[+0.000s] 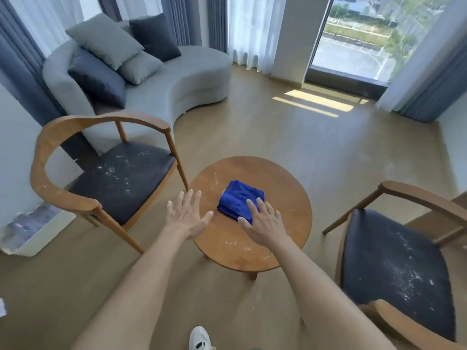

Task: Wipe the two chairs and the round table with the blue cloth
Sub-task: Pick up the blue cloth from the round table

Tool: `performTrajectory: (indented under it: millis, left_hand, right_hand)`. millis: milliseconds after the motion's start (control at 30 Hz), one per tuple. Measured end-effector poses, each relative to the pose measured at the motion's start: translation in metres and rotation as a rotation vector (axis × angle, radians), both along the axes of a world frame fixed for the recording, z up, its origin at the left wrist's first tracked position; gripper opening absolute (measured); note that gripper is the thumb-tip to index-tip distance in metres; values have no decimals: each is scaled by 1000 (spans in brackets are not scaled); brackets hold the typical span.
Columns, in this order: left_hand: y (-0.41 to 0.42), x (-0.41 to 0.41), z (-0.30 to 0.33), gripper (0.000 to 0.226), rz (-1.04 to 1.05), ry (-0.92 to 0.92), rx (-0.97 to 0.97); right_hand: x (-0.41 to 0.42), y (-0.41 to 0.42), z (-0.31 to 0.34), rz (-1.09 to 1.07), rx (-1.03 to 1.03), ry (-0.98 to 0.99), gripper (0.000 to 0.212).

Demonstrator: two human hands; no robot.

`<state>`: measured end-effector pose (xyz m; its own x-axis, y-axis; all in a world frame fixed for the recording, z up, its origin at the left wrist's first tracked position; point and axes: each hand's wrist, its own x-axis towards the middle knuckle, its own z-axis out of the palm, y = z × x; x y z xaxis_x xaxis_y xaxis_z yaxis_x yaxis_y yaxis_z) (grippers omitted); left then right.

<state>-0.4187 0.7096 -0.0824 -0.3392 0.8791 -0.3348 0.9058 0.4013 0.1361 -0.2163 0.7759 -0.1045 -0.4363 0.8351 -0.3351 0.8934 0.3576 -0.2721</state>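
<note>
At the round table (252, 251), the right hand (262, 223) reached with spread fingers (252, 207) onto the folded blue cloth (238, 198) near its centre; the left hand (187, 213) hovered open-fingered beside it. Wiping apparently had not begun; gripping the cloth looked next.

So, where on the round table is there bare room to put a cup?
The table's far rim behind the cloth and its right side are bare. So is the near edge. The middle is crowded: cloth, right hand; left hand over the left rim.
</note>
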Motion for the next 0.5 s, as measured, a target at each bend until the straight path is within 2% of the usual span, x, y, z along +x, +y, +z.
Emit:
performTrajectory:
  millis: [267,500]
  left_hand:
    - [125,-11,-40,77,-242,-29,-107]
    - [203,-28,-104,79,-326,-47,-187]
  right_hand:
    - [-11,81,-47,-233,-113,-10,69]
    - [-31,153,-106,-285,-209,-46,69]
